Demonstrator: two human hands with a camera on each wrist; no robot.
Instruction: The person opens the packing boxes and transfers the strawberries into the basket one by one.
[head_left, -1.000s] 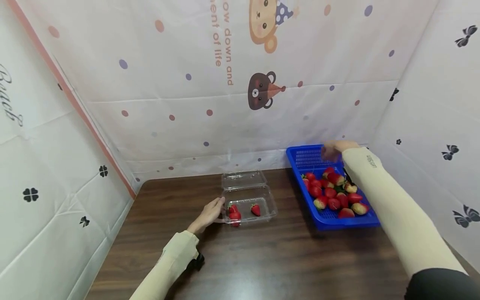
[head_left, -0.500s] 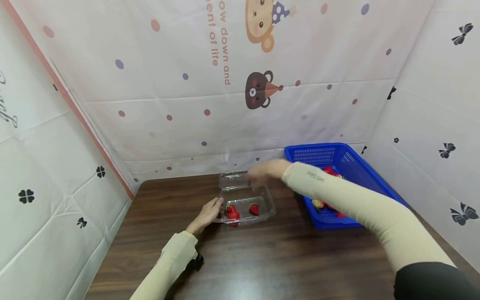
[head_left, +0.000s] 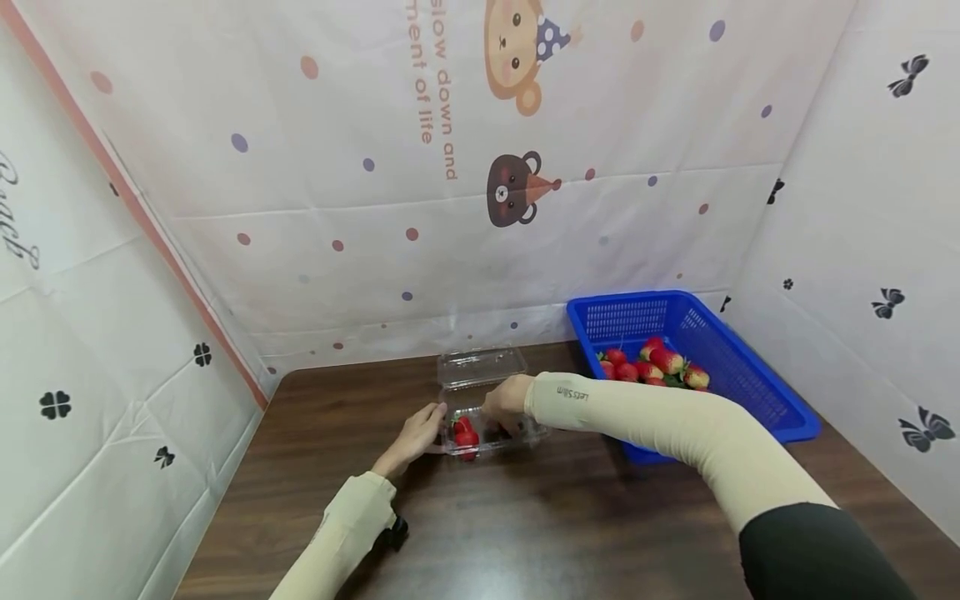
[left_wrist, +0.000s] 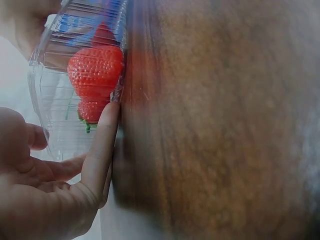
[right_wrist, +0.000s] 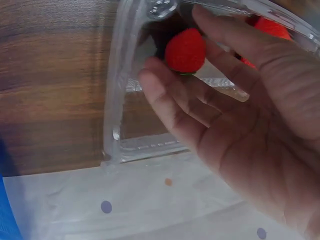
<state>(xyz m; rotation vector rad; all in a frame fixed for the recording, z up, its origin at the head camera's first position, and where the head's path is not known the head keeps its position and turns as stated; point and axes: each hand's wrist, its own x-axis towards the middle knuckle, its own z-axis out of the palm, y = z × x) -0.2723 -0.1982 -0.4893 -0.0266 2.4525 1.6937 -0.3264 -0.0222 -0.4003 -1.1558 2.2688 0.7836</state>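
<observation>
My left hand holds the left front corner of a clear plastic clamshell box, its lid folded open toward the back. In the left wrist view the thumb lies straight along the bottom edge and other fingers bend at the side. Strawberries lie at the box's left end. My right hand is inside the right part of the box. Its thumb and fingers stand spread around a red strawberry in the right wrist view, the thumb apart from it.
A blue plastic basket with several strawberries stands to the right, partly hidden by my right sleeve. Printed cloth hangs behind the dark wooden table and at both sides.
My right hand has moved left from over the basket, past the open lid, and down into the box. My left hand has stayed at the box's corner.
</observation>
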